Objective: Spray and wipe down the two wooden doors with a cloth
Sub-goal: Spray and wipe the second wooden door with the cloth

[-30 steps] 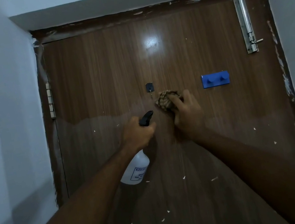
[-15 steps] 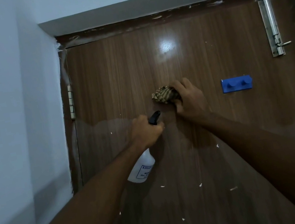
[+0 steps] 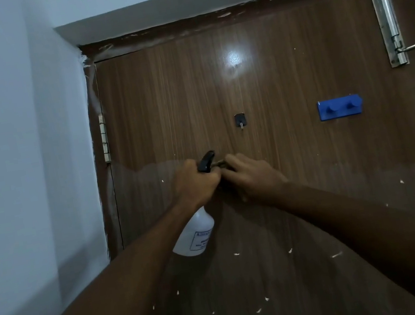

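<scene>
A brown wooden door (image 3: 282, 70) fills the view, shut in its frame, with a duller patch across its lower half. My left hand (image 3: 195, 184) grips the neck of a white spray bottle (image 3: 196, 235) with a black trigger head (image 3: 205, 161) pointing up at the door. My right hand (image 3: 253, 175) presses a crumpled brownish cloth (image 3: 221, 165) against the door just right of the trigger. The cloth is almost wholly hidden under my fingers. Both hands nearly touch.
A small black hook (image 3: 240, 120) sits on the door above my hands. A blue two-peg hanger (image 3: 340, 107) is fixed to the right. A metal slide bolt (image 3: 388, 22) runs down the top right. A hinge (image 3: 104, 138) and white wall (image 3: 15, 162) are on the left.
My right hand with the cloth has slid down from over the black hook to beside the bottle's trigger, uncovering the hook. The view has shifted left.
</scene>
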`<action>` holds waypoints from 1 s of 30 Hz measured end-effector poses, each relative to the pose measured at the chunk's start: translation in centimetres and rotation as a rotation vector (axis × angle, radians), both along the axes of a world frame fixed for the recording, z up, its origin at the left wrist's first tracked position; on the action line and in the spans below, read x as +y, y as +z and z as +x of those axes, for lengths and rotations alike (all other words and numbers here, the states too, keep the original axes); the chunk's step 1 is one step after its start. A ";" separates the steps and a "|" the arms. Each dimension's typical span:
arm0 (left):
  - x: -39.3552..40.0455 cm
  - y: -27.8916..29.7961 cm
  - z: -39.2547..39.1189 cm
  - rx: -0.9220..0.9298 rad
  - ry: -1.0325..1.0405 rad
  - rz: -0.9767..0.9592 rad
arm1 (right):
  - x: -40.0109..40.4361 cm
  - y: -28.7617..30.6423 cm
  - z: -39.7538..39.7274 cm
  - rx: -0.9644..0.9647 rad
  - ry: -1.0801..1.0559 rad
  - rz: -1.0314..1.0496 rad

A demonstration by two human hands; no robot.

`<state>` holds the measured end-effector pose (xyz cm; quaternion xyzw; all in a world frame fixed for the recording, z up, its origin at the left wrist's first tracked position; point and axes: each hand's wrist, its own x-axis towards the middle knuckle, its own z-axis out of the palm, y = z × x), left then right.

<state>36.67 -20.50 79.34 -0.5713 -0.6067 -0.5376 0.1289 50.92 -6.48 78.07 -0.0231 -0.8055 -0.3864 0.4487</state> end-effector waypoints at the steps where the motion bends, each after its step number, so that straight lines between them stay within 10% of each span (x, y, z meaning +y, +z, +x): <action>1: -0.6 -0.3 -0.4 0.007 0.007 0.002 | 0.0 0.3 0.5 -0.088 -0.032 0.033; 9: -4.0 -1.1 -3.0 0.043 0.064 -0.009 | -2.3 2.3 -2.2 0.453 -0.021 -0.293; 15: -4.0 -2.6 -2.8 -0.005 0.067 -0.026 | -0.7 -4.1 -1.3 -0.144 -0.029 0.039; 21: -3.1 -3.4 -1.9 -0.041 0.010 -0.007 | 0.1 -2.8 0.1 0.680 0.099 -0.467; 26: -2.4 -4.8 -2.4 -0.106 0.004 -0.037 | 0.0 -7.6 0.4 0.010 0.041 -0.061; 30: -2.1 -5.5 -2.2 -0.143 0.064 -0.049 | 0.3 -2.6 0.2 0.273 0.080 -0.249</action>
